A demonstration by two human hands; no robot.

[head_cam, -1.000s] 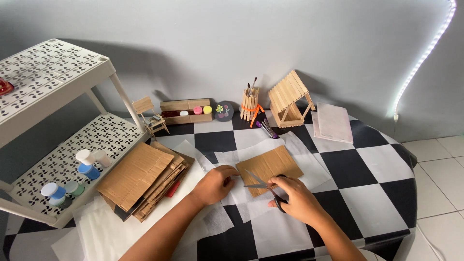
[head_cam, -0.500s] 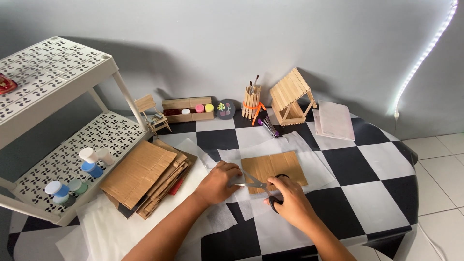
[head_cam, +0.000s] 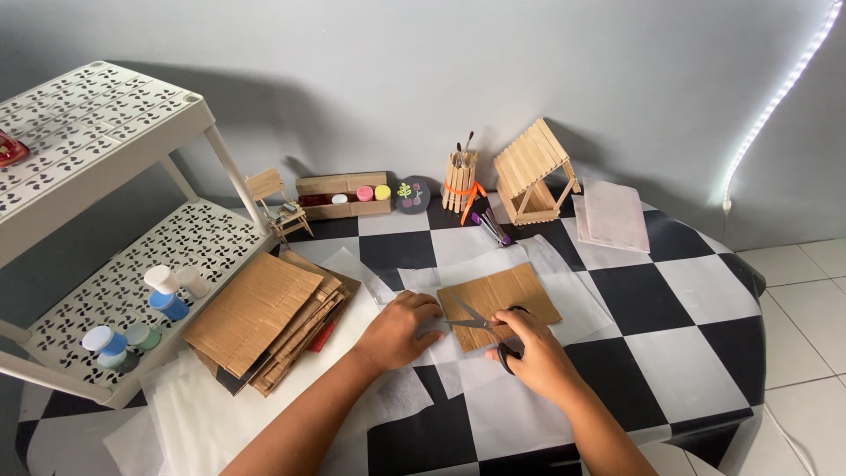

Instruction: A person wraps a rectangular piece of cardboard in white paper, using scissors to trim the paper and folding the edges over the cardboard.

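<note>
My right hand (head_cam: 536,353) grips black-handled scissors (head_cam: 483,328), whose blades point left over the near edge of a brown cardboard piece (head_cam: 502,295). My left hand (head_cam: 397,330) rests with its fingers curled on the white paper (head_cam: 414,388) at the cardboard's left end, touching it. The cardboard lies flat on white paper over a black-and-white checkered table (head_cam: 670,353).
A stack of cardboard sheets (head_cam: 264,322) lies to the left. A white two-tier rack (head_cam: 106,264) holds small paint jars (head_cam: 163,295). At the back stand a stick house (head_cam: 529,172), a stick brush holder (head_cam: 460,183), a small wooden box (head_cam: 344,196), a tiny chair (head_cam: 278,203) and folded paper (head_cam: 614,216).
The scissors have moved left and up, from beside the cardboard's near right corner to its near edge. My left hand has stayed at the cardboard's left end.
</note>
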